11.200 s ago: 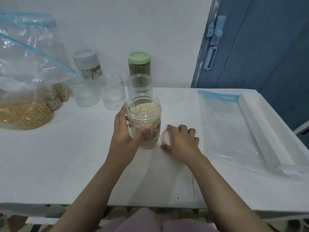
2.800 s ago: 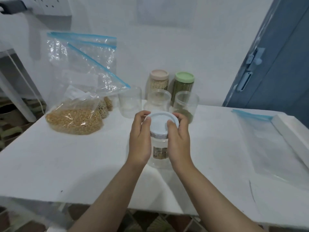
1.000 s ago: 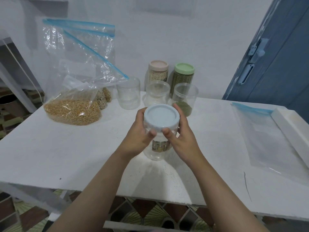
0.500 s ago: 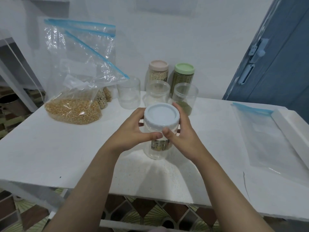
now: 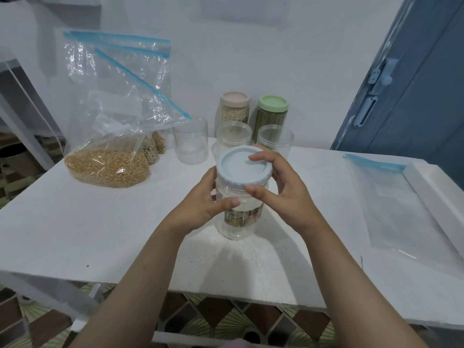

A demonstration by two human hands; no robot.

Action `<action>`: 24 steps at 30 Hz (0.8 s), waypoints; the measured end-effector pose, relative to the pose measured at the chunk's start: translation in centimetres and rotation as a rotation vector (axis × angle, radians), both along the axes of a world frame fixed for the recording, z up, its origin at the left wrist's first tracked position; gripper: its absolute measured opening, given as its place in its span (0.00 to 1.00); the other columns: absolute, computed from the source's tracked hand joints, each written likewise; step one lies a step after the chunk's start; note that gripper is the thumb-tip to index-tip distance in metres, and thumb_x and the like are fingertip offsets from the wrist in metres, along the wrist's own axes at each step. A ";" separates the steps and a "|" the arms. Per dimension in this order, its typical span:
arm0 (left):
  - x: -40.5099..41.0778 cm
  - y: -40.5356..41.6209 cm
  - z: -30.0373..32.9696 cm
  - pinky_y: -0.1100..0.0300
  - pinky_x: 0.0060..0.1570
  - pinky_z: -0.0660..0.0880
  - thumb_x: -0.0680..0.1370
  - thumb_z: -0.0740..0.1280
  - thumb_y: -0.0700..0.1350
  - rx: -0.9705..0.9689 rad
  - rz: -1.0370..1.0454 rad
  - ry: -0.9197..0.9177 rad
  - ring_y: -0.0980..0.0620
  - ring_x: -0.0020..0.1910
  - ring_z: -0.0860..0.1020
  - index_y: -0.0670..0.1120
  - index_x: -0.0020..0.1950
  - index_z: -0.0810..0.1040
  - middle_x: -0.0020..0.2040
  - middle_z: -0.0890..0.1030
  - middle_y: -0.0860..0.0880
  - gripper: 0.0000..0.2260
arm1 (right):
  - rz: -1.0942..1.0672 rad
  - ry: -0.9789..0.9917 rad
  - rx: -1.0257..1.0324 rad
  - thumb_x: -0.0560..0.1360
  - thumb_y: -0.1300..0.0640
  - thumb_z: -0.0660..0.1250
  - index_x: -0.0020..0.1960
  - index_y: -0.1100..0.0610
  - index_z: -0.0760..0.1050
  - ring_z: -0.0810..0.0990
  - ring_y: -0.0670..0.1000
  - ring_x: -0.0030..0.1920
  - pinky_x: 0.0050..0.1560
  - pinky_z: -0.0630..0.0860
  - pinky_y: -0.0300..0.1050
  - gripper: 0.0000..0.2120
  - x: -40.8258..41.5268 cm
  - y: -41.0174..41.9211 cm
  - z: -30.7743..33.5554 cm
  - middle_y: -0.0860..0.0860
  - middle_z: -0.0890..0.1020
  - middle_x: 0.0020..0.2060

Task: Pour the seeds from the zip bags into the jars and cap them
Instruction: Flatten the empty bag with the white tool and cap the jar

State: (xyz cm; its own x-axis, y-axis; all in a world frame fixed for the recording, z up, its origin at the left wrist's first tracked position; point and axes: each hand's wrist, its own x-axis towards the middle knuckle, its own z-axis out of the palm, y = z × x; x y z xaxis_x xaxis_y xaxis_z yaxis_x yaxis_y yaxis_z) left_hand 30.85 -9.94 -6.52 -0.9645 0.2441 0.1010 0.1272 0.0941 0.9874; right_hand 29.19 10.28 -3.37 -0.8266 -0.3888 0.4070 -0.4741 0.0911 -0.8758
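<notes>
Head view, looking down on a white worktop (image 5: 75,222) spreading under and around both grips. Far to the left of the grips, slumping against the wall: tall zip bags (image 5: 113,116), the front one holding a heap of yellow seeds (image 5: 105,167) at its bottom. Off to the right, lying flat: an emptied zip bag (image 5: 396,207) beside a long white box (image 5: 437,197). Just beyond the grips, standing in a cluster: three uncapped clear jars (image 5: 190,141), and behind them two filled jars, one under a pink cap (image 5: 234,99), one under a green cap (image 5: 273,103).

Between the two grips, standing upright on the worktop: a clear labelled jar (image 5: 238,217) wearing a pale blue lid (image 5: 243,168). Left hand (image 5: 200,204) wrapping the jar's body, thumb lying across the front, steadying it. Right hand (image 5: 283,192) clamping the lid, fingers arching over the rim and thumb pinching its near edge, apparently turning it. Contents hard to judge through the clear wall.

Risks from here: cross-threading or jamming the lid if turning it while tilted; tipping or sliding the jar on the smooth worktop if twisting harder than the left grip is resisting; knocking the uncapped jars right behind the knuckles when swinging the right hand round.
</notes>
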 end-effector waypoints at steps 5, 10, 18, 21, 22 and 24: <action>-0.3 0.5 -0.6 0.63 0.58 0.77 0.61 0.76 0.70 -0.010 -0.004 0.005 0.59 0.67 0.74 0.62 0.74 0.61 0.70 0.72 0.58 0.46 | -0.099 0.022 -0.072 0.73 0.32 0.66 0.56 0.46 0.74 0.78 0.41 0.57 0.60 0.75 0.45 0.20 -0.3 0.6 0.9 0.38 0.79 0.55; -0.6 2.0 -1.0 0.71 0.54 0.74 0.60 0.75 0.71 -0.001 -0.001 0.011 0.65 0.65 0.73 0.63 0.75 0.59 0.69 0.70 0.61 0.47 | -0.174 -0.006 -0.175 0.70 0.27 0.61 0.54 0.51 0.76 0.80 0.42 0.54 0.54 0.76 0.38 0.29 -0.8 1.2 0.4 0.40 0.83 0.52; -1.2 4.4 -2.0 0.66 0.59 0.73 0.59 0.71 0.76 0.020 0.087 0.036 0.63 0.68 0.71 0.63 0.76 0.56 0.68 0.69 0.62 0.50 | -0.768 -0.038 -0.275 0.82 0.45 0.61 0.47 0.58 0.74 0.73 0.41 0.38 0.34 0.71 0.33 0.16 -2.9 5.5 -0.6 0.41 0.75 0.35; -1.4 5.3 -2.1 0.69 0.55 0.73 0.58 0.70 0.77 0.037 0.109 0.038 0.63 0.68 0.71 0.62 0.76 0.56 0.68 0.70 0.63 0.51 | -0.769 -0.195 -0.057 0.82 0.52 0.64 0.58 0.50 0.75 0.76 0.49 0.41 0.27 0.74 0.35 0.07 -3.9 8.1 -3.4 0.49 0.77 0.43; -1.4 5.6 -2.1 0.69 0.55 0.73 0.58 0.70 0.78 0.040 0.114 0.037 0.62 0.69 0.70 0.63 0.76 0.56 0.68 0.70 0.64 0.51 | -0.768 -0.236 0.032 0.81 0.54 0.65 0.60 0.51 0.76 0.77 0.51 0.41 0.29 0.75 0.37 0.08 -4.1 8.7 -4.6 0.52 0.78 0.44; -1.4 6.1 -2.1 0.67 0.59 0.71 0.59 0.69 0.78 0.045 0.118 0.042 0.60 0.71 0.69 0.63 0.77 0.55 0.69 0.70 0.65 0.51 | -0.806 -0.228 0.245 0.80 0.58 0.66 0.59 0.55 0.78 0.79 0.53 0.47 0.42 0.74 0.40 0.09 -4.2 9.8 -6.9 0.54 0.82 0.50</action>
